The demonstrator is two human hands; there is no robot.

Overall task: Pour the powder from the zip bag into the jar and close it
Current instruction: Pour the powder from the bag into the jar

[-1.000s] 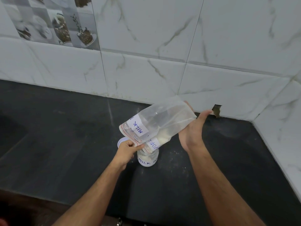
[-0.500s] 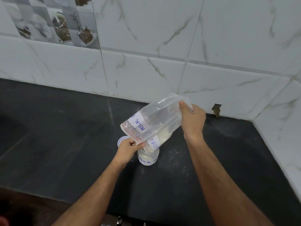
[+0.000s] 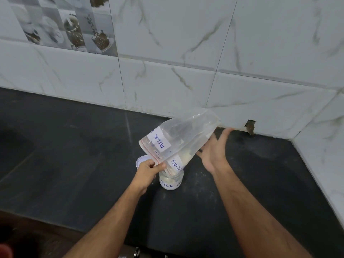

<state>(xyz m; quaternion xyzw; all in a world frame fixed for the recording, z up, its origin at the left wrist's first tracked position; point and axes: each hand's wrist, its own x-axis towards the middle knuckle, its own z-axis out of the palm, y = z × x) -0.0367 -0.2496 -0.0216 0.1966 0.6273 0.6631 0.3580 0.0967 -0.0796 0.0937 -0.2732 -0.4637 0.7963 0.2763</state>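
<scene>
We see the left hand [image 3: 149, 169] pinched closed, thumb over curled fingers, forearm reaching forward; the right hand [image 3: 214, 151] is spread flat, palm facing left, fingers extended

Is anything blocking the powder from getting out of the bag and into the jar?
Nothing visible blocks it. The zip bag is tilted with its open mouth down at the jar opening, pinched there by the left hand. The lid lies off to the side on the counter. The right hand is open beside the bag.
</scene>
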